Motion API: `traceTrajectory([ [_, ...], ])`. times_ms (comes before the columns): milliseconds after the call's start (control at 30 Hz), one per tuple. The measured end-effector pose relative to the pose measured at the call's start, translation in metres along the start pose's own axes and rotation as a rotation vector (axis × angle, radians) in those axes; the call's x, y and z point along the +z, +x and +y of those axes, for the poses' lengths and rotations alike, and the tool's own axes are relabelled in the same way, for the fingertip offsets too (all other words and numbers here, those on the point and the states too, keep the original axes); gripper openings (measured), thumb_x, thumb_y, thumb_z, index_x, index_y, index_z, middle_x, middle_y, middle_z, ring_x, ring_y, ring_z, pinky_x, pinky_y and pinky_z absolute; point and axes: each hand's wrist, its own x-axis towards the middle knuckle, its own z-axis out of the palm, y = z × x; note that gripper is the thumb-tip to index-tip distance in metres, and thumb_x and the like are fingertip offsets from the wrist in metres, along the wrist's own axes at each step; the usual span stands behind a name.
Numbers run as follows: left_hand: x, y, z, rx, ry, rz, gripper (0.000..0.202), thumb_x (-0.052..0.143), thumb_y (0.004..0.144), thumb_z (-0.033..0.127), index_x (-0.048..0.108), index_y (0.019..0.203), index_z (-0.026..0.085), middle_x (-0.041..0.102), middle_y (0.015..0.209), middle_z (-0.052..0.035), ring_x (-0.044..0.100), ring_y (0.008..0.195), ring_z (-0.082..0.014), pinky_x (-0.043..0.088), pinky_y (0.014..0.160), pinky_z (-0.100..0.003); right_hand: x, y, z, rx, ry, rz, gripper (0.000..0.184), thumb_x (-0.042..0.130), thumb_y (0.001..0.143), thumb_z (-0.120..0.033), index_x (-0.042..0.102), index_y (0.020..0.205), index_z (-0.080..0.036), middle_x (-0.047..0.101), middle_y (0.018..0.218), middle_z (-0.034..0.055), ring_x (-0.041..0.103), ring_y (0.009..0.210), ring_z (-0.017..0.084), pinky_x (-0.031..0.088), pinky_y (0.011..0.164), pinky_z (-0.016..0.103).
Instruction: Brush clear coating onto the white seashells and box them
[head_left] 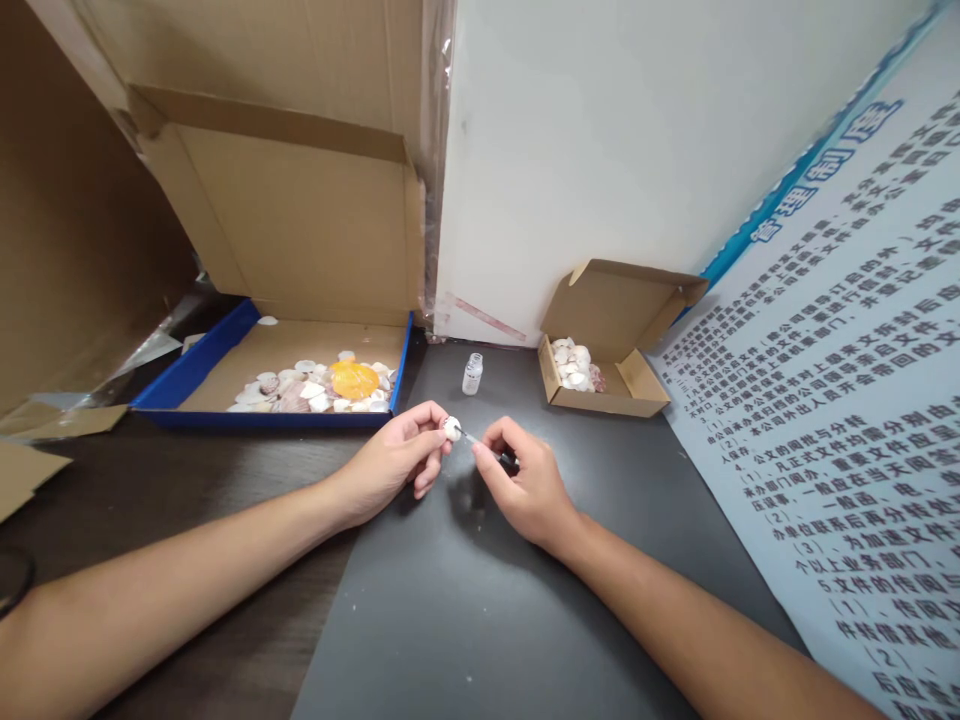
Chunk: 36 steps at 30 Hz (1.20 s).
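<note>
My left hand pinches a small white seashell between thumb and fingertips, above the dark tabletop. My right hand is closed around a slim brush with a pale shaft and a black handle. Its dark tip meets the shell's face, or comes very close to it. Just beyond both hands stands a small clear bottle, upright, with no cap visible on it; what it contains is hard to make out.
On the left, a blue-edged cardboard box with its lid raised holds many shells and one orange shell. A smaller open carton at right holds whitish shells. A printed poster flanks the right side; a white panel stands behind.
</note>
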Motion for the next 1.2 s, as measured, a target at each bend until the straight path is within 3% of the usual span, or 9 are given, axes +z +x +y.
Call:
traceTrajectory([
  [67, -0.0005, 0.0004, -0.0010, 0.006, 0.002, -0.003, 0.019, 0.062, 0.081, 0.029, 0.046, 0.084, 0.019, 0.052, 0.066, 0.0077, 0.039, 0.036, -0.0016, 0.034, 0.036, -0.016, -0.0001, -0.0003, 0.0004, -0.027, 0.006, -0.019, 0.017, 0.052, 0.089, -0.028, 0.049, 0.074, -0.020, 0.052, 0.065, -0.0034, 0.047, 0.058, 0.010, 0.037, 0.057, 0.022],
  [233, -0.0018, 0.0013, -0.0031, 0.011, 0.028, -0.023, 0.018, 0.061, 0.084, 0.031, 0.046, 0.082, 0.020, 0.048, 0.058, 0.0087, 0.037, 0.037, -0.0029, 0.035, 0.037, -0.016, -0.0003, 0.0005, 0.0033, 0.091, -0.004, 0.017, 0.018, 0.052, 0.090, -0.033, 0.050, 0.076, -0.021, 0.046, 0.059, -0.0051, 0.043, 0.052, 0.010, 0.033, 0.051, 0.022],
  [367, -0.0019, 0.0003, -0.0028, 0.015, 0.026, -0.043, 0.019, 0.060, 0.085, 0.032, 0.045, 0.083, 0.021, 0.041, 0.048, 0.0110, 0.033, 0.036, -0.0044, 0.035, 0.038, -0.016, -0.0014, 0.0008, 0.0027, 0.102, 0.036, -0.030, 0.019, 0.052, 0.090, -0.035, 0.050, 0.076, -0.021, 0.040, 0.054, -0.0068, 0.039, 0.048, 0.009, 0.030, 0.048, 0.021],
  [567, -0.0020, -0.0028, 0.0009, -0.038, 0.119, -0.087, 0.023, 0.055, 0.089, 0.043, 0.042, 0.088, 0.024, 0.031, 0.033, 0.0146, 0.020, 0.027, -0.0056, 0.021, 0.030, -0.013, -0.0018, -0.0012, 0.0038, 0.124, 0.055, -0.042, 0.024, 0.051, 0.092, -0.037, 0.056, 0.076, -0.020, 0.045, 0.056, -0.0047, 0.040, 0.050, 0.010, 0.031, 0.049, 0.021],
  [1033, -0.0036, -0.0019, 0.0012, -0.033, 0.124, -0.079, 0.032, 0.059, 0.086, 0.049, 0.041, 0.090, 0.022, 0.032, 0.036, 0.0159, 0.028, 0.025, -0.0041, 0.020, 0.031, -0.012, -0.0021, -0.0027, 0.0016, 0.029, 0.055, -0.073, 0.027, 0.051, 0.089, -0.033, 0.051, 0.066, -0.019, 0.042, 0.054, -0.0051, 0.037, 0.049, 0.008, 0.031, 0.051, 0.021],
  [1200, -0.0022, -0.0015, 0.0020, -0.042, 0.133, -0.070, 0.032, 0.060, 0.086, 0.048, 0.040, 0.089, 0.022, 0.031, 0.037, 0.0161, 0.028, 0.025, -0.0043, 0.021, 0.030, -0.012, -0.0016, -0.0011, 0.0031, 0.092, -0.004, 0.004, 0.031, 0.052, 0.088, -0.032, 0.045, 0.061, -0.019, 0.038, 0.052, -0.0057, 0.035, 0.049, 0.008, 0.029, 0.051, 0.021],
])
